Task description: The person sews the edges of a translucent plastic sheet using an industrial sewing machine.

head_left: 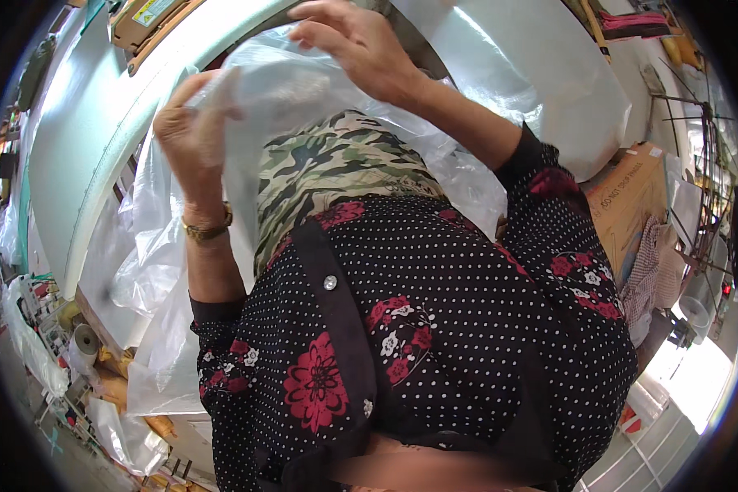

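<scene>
A thin clear plastic sheet (291, 86) stretches in front of me, between my two raised hands and above my lap. At its left side my left hand (195, 127) is closed on the film, fingers and thumb bent toward each other and partly blurred. A gold-coloured watch circles that wrist. Over the sheet's far edge is my right hand (357, 49), fingers loosely curved and apart. I see nothing gripped in it; whether its fingertips touch the film is hard to make out.
White work surfaces (82, 156) curve along the left, with a tan tool-like object (152, 25) at the top. Crumpled clear plastic (152, 262) hangs beside my left arm. More plastic sheeting (500, 74) covers the far right. A cardboard box (631, 197) and a wire rack (701, 156) stand at right.
</scene>
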A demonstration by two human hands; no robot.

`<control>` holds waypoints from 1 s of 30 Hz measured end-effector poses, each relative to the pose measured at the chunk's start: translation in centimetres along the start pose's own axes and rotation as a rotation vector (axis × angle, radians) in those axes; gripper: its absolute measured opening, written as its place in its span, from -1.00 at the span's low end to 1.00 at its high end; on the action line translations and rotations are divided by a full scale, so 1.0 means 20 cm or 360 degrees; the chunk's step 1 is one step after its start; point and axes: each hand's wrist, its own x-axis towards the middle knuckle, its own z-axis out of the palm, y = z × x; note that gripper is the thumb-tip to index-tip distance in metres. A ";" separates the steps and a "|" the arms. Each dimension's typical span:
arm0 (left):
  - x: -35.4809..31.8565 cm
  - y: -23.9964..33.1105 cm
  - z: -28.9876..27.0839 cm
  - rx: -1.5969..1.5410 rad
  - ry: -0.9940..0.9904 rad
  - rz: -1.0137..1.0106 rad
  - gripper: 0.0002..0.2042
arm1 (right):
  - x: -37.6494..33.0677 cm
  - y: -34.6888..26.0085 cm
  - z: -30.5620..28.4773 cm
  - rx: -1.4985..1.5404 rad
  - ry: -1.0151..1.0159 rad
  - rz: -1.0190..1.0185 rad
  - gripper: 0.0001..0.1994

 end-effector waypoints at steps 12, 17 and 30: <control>0.12 -0.18 -0.41 0.0591 0.0773 -0.0681 -0.75 | -0.93 0.40 -0.22 -0.1923 0.0166 -0.0027 -0.25; 0.06 -0.15 -0.49 0.0156 0.1001 -0.0403 -0.78 | -1.12 0.61 -0.34 -0.1817 0.0104 0.0127 -0.58; 0.05 0.02 -0.61 -0.0037 0.1549 -0.0493 -0.77 | -0.94 0.46 -0.67 -0.1176 -0.0649 0.1023 -0.61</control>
